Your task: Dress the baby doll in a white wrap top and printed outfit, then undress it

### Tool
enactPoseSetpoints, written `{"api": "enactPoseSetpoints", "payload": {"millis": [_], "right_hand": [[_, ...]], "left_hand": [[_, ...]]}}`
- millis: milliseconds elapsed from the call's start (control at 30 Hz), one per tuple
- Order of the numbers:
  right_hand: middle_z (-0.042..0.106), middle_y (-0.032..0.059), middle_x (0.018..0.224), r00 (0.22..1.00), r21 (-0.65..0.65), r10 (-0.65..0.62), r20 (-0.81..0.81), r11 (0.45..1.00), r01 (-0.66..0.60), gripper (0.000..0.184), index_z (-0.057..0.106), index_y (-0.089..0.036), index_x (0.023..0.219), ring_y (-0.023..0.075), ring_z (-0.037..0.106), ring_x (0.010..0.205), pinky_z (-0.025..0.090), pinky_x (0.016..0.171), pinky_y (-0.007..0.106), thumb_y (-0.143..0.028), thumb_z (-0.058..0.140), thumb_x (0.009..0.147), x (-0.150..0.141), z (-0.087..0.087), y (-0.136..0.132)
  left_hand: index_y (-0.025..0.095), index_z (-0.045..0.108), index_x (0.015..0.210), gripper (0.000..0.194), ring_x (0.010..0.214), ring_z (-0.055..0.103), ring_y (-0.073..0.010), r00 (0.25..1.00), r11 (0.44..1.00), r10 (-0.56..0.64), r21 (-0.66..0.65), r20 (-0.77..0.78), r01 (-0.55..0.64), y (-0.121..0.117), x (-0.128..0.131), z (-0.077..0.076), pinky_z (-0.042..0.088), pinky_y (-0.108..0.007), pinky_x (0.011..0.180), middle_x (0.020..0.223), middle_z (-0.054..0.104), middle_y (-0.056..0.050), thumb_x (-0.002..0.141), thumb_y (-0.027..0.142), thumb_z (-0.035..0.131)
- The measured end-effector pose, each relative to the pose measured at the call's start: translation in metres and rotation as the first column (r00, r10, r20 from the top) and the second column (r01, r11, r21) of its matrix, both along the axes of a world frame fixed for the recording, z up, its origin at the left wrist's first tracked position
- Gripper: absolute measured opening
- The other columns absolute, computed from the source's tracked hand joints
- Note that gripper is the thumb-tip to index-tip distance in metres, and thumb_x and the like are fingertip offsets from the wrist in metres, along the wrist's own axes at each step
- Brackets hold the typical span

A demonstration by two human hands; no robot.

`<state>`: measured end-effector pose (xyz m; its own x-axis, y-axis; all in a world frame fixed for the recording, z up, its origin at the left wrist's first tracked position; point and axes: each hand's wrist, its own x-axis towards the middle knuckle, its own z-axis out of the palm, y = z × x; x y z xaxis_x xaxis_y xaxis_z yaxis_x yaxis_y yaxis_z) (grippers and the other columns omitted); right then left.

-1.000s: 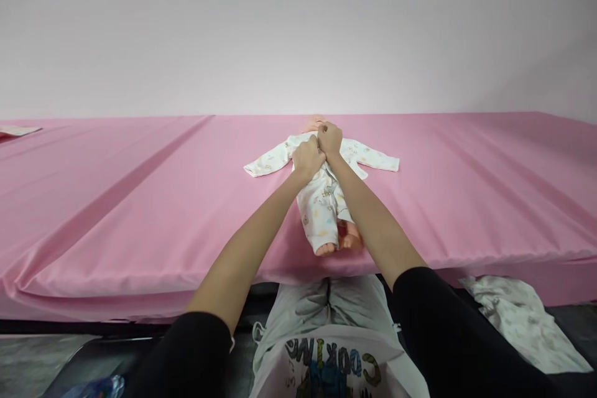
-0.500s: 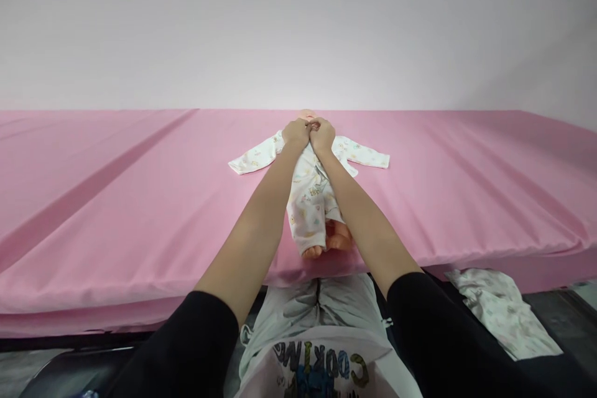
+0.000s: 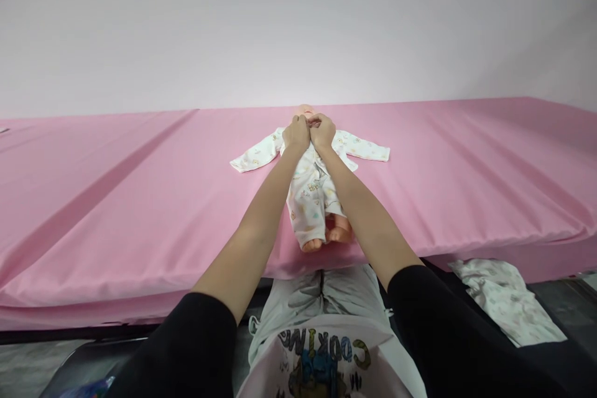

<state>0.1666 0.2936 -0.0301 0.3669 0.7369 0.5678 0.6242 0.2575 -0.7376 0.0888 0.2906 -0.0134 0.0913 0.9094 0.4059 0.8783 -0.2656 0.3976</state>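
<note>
A baby doll (image 3: 341, 229) lies on its back, its head at the far end and its bare feet towards me. It wears a white printed baby shirt (image 3: 259, 154) with both sleeves spread out sideways, and matching trousers (image 3: 305, 204). At the neckline, just below the doll's chin, my left hand (image 3: 297, 134) is closed with its fingers pinched on the shirt's collar. My right hand (image 3: 323, 132) meets it there, fingers bent and pinching the collar too. The hands hide the doll's chest and whatever small part of the collar lies between the fingertips.
Pink cloth (image 3: 153, 205) covers the table, with folds on both sides. Behind it stands a white wall (image 3: 298, 25). Below the table's edge at the right, a printed white cloth (image 3: 508, 301) lies on a dark surface. A black seat (image 3: 93, 364) is at the lower left.
The view has tilted slightly. Both hands stay at the doll's collar, with the right fingers shifted a little. The doll and its clothes look unmoved on the table.
</note>
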Motion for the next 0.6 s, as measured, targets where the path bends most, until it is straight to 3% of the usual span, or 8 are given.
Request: {"api": "enactPoseSetpoints", "payload": {"millis": [233,600], "right_hand": [[0.067,0.0045,0.086,0.999,0.042,-0.011,0.035,0.999,0.009,0.026,0.063,-0.016,0.081,0.0165,0.059,0.082,0.044,0.079,0.028,-0.005,0.04,0.074,-0.0008,-0.0025,0.0023],[0.064,0.0056,0.095,0.997,0.022,-0.018,0.07,1.0,0.016,0.029,0.063,-0.016,0.088,0.0164,0.058,0.089,0.043,0.083,0.027,-0.005,0.04,0.074,-0.0006,-0.0032,0.0028]], "left_hand": [[0.02,0.053,0.108,0.028,0.098,0.061,-0.0257,1.0,1.0,0.016,-0.014,-0.003,-0.017,-0.0043,-0.0008,-0.0024,0.041,-0.034,0.078,0.117,0.055,-0.012,0.093,0.029,0.031],[0.023,0.055,0.108,0.035,0.097,0.06,-0.0242,0.999,0.999,-0.008,0.031,0.037,0.007,-0.0062,-0.0044,-0.0049,0.042,-0.033,0.078,0.113,0.062,-0.008,0.095,0.036,0.026]]}}
